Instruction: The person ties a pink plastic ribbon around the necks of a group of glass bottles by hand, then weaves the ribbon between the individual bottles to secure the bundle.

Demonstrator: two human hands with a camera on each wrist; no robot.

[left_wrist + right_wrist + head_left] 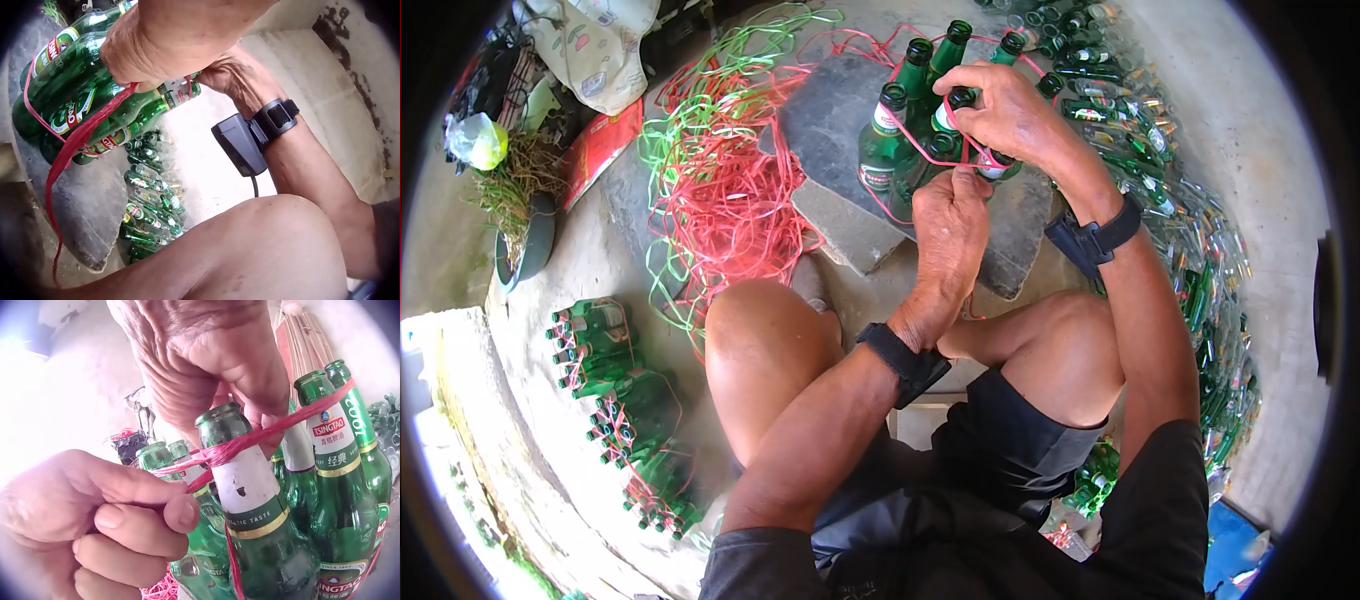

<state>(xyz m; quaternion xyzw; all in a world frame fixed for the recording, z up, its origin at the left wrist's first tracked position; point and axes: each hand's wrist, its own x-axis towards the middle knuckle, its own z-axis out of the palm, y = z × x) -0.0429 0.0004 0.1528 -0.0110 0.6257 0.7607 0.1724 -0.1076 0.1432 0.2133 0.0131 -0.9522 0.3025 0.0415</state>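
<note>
A cluster of green bottles (920, 130) is seen standing upright on a grey stone slab (830, 120), which lies on the concrete floor in front of a seated person's bare knees. A red string (262, 439) is wound around the bottle necks, just below the rims, and runs down the side of the cluster. The string is pinched between the thumb and curled fingers of the left hand (948, 228), whose grip is clenched on it just beside the nearest bottle, as is plainly shown in the right wrist view. The right hand (1005, 112) is laid over the tops of the bottles, its fingers curled around the necks and the string there, so that its grip is closed on the cluster. A black strap is worn on each wrist. To the left of the slab a loose tangle of red and green strings (720, 170) is spread over the floor. Further left, tied bundles of bottles (615, 400) are laid in a row. To the right, a large heap of loose bottles (1200, 260) is piled along the wall.
</note>
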